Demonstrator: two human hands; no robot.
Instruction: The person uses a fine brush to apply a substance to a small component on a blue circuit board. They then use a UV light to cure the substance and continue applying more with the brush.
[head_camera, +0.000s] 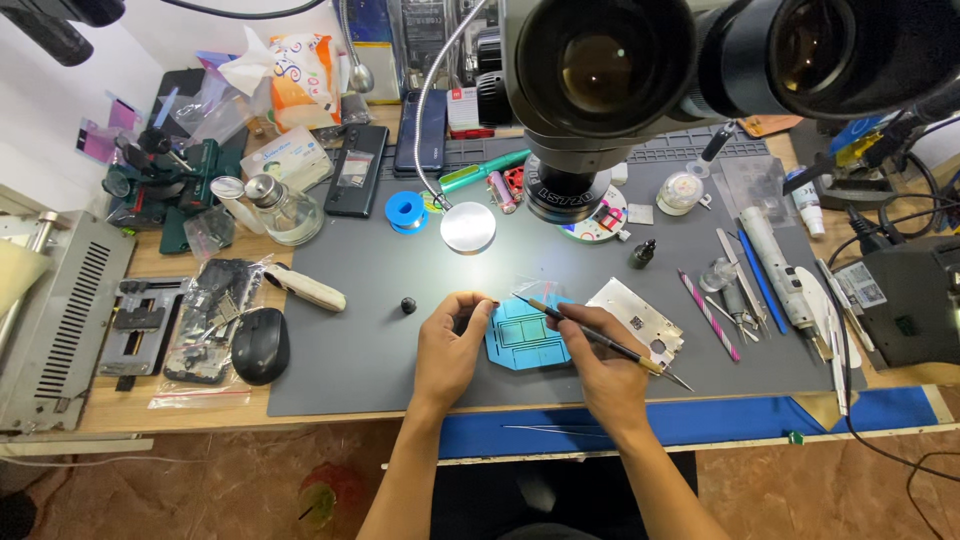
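Note:
A blue moulded fixture pad (524, 342) lies on the grey work mat (370, 290) near the front edge. My left hand (452, 345) rests at the pad's left edge, thumb and forefinger pinched together on something too small to make out. My right hand (600, 365) grips a thin dark tool with a yellow band (600, 338); its tip points up-left over the pad's top. A perforated silver metal plate (640, 318) lies just right of the pad, partly under the tool.
A stereo microscope head (620, 70) hangs over the mat, with a round lamp (468, 227) on a gooseneck. Tweezers, pens and a rotary tool (780, 265) lie at right. Left of the mat are a black mouse (261, 345), a glass jar (285, 210) and black phones (355, 170).

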